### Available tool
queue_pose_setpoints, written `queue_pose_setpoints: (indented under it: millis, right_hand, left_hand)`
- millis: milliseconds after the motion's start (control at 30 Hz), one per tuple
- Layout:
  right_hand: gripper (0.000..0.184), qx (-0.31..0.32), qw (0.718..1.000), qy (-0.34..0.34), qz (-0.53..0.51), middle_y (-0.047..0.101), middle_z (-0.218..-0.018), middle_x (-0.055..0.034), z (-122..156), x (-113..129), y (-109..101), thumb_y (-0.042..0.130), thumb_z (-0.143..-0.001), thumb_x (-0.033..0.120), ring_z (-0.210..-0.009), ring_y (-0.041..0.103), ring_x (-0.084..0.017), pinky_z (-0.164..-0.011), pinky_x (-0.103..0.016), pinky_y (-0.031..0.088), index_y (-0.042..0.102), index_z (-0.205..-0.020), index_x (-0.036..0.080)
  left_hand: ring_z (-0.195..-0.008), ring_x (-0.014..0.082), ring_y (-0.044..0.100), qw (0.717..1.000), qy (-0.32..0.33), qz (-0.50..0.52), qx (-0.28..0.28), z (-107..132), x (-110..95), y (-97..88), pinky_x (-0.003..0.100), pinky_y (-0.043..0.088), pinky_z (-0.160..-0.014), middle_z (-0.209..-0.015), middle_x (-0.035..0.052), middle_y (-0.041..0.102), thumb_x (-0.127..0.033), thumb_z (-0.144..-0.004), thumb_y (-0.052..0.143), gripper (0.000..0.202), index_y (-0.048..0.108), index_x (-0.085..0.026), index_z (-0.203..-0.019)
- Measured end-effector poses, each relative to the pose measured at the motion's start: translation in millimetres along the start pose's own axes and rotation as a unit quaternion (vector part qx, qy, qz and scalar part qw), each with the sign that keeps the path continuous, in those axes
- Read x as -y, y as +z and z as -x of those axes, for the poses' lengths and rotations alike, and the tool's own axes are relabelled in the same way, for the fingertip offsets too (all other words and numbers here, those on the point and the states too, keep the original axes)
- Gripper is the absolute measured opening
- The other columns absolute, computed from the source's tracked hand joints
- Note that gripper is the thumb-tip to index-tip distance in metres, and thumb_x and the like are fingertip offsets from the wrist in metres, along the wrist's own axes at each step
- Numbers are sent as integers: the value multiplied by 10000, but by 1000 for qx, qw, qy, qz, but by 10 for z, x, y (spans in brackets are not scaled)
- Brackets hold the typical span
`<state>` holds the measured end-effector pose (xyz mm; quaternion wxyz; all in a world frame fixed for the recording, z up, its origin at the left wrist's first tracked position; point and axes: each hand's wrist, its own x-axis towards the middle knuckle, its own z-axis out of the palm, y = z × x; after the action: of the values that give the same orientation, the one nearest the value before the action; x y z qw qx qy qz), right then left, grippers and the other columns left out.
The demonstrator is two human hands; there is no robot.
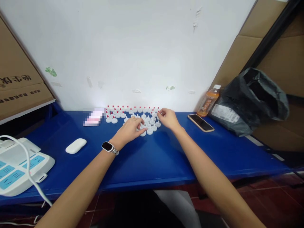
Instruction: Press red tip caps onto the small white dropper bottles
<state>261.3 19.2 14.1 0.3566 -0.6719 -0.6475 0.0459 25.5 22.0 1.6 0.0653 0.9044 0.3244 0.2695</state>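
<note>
Several small white caps with red tips [118,111] stand in rows and a loose cluster on the blue table [152,158], close to the white wall. My left hand [130,129], with a watch on its wrist, reaches into the cluster and pinches a white cap [143,133] at its near edge. My right hand [167,118] is at the right end of the cluster, its fingertips pinched on a red-tipped cap [158,111].
A phone [200,122] lies right of the caps, with an orange drink bottle [209,100] and a black plastic bag [251,101] beyond. At left are a white earbud case [76,146], a white device with blue panels [19,167] and cardboard boxes [19,79].
</note>
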Motion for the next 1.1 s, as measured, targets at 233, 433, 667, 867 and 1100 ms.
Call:
queue_pose_setpoints:
  millis: [233, 433, 667, 867, 1100]
  right_hand:
    - [273, 43, 975, 8, 218, 736, -1005, -154, -421, 100, 168, 572, -852, 358, -1067, 605, -309, -943, -416, 354, 742, -923, 157]
    - [406, 112, 945, 25, 306, 689, -1133, -230, -656, 168, 375, 660, -795, 394, -1167, 538, -358, -983, -435, 292, 722, -1053, 86]
    - [346, 46, 972, -14, 232, 686, -1128, -193, -543, 212, 271, 660, -799, 409, -1165, 531, -354, -983, -463, 344, 728, -973, 118]
    - [319, 93, 977, -72, -179, 716, -890, -81, -41, 256, 153, 697, -809, 412, -808, 664, -196, -753, -310, 506, 662, -989, 152]
    - [336, 193, 901, -92, -377, 624, -774, -4, 352, 367, 159, 582, -885, 498, -656, 554, -125, -617, -254, 448, 645, -968, 179]
  left_hand:
    - [-865, 219, 511, 999, 12, 14, -28, 13, -25, -64, 356, 423, -771, -833, 45, 618, -379, -1017, 412, 282, 577, -203, -870]
    - [-872, 228, 510, 1000, 10, 15, -22, 10, 46, -20, 377, 430, -796, -856, 61, 614, -375, -1040, 330, 347, 572, -202, -861]
    - [-885, 225, 543, 997, -7, 38, -59, 17, 97, -47, 378, 442, -816, -857, 54, 613, -377, -1033, 354, 332, 576, -209, -853]
    - [-925, 198, 573, 987, -43, 88, -131, 17, 109, -62, 350, 454, -836, -1010, 64, 614, -384, -1026, 384, 260, 571, -204, -1039]
    - [-807, 163, 586, 983, -44, 161, -78, 43, 10, -72, 297, 452, -729, -941, 31, 641, -443, -1014, 416, 295, 556, -220, -1145]
